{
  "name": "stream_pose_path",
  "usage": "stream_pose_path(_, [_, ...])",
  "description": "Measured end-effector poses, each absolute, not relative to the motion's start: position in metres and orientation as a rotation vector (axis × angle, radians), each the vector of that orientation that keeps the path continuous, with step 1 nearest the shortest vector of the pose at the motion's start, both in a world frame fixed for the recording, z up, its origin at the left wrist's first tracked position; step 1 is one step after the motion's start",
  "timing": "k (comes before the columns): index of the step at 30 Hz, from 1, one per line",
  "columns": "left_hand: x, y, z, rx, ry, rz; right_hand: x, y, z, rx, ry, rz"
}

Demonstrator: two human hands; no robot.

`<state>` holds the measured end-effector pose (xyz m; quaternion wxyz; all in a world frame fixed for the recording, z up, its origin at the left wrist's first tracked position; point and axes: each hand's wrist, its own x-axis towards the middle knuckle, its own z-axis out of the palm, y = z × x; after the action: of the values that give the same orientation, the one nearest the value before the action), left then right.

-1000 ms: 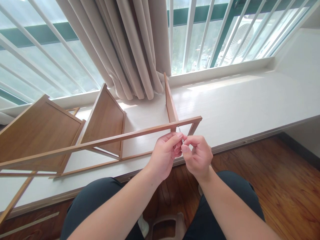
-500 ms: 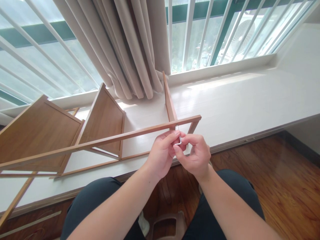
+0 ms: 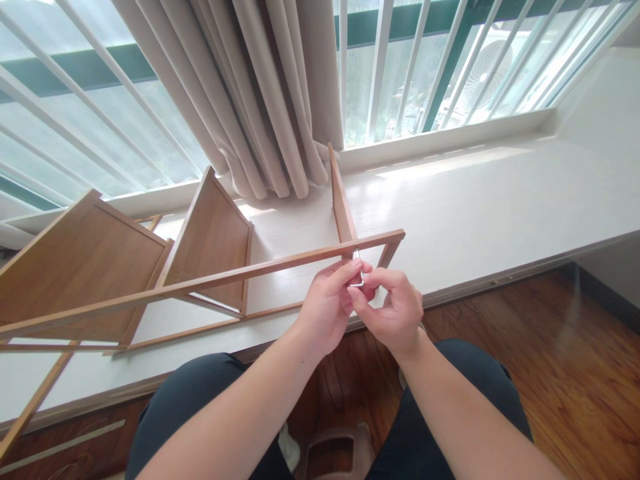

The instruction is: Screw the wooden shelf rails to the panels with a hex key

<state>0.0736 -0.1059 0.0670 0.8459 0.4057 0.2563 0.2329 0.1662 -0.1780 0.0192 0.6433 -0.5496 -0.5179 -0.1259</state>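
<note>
A wooden shelf frame (image 3: 200, 287) was seen lying on its side across a wide white window ledge (image 3: 500, 200), viewed from above by a seated person. A long thin rail (image 3: 250, 270) of the frame ran across the near side, slanting slightly upward to the right. Behind that rail, three flat wooden panels stood on edge: a large panel (image 3: 80, 267) at the far left of the frame, a middle panel (image 3: 213, 233), and a narrow panel (image 3: 341, 207) seen nearly edge-on, meeting the rail close to its right end.

Just below the rail, at the joint with the narrow panel, both hands were brought together. A small metal hex key (image 3: 357, 270) was held there, its upper end touching the underside of the rail at the joint. The left hand (image 3: 327, 310) was curled, its thumb and forefinger pinched on the key. The right hand (image 3: 395, 313) was also curled, its fingertips pressed to the key from the right side. The two hands were touching each other at the fingertips.

Behind the frame, a beige curtain (image 3: 270, 93) hung in folds down to the ledge, with white window bars (image 3: 377, 67) to either side of it. Nearer than the frame, dark trousers (image 3: 200, 400) covered the knees, above a brown wooden floor (image 3: 575, 373).
</note>
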Motion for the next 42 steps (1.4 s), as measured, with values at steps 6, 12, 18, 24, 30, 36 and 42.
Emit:
stream_pose_path(6, [0.075,-0.105,0.064,0.849,0.518,0.5,0.167,-0.177,0.019,-1.237,-1.18,-0.306])
stream_pose_path(12, [0.075,-0.105,0.063,0.842,0.532,0.498,0.168,-0.177,0.02,-1.241,-1.171,-0.31])
stream_pose_path(18, [0.075,-0.104,0.065,0.821,0.545,0.493,0.168,-0.179,0.021,-1.25,-1.171,-0.294])
stream_pose_path(24, [0.075,-0.104,0.065,0.821,0.548,0.482,0.168,-0.18,0.021,-1.248,-1.171,-0.275])
stream_pose_path(30, [0.075,-0.104,0.063,0.822,0.527,0.468,0.169,-0.179,0.02,-1.253,-1.152,-0.279])
stream_pose_path(36, [0.075,-0.105,0.06,0.808,0.526,0.465,0.17,-0.179,0.021,-1.252,-1.145,-0.25])
stream_pose_path(42, [0.066,-0.106,0.051,0.838,0.602,0.476,0.171,-0.179,0.026,-1.296,-1.15,-0.275])
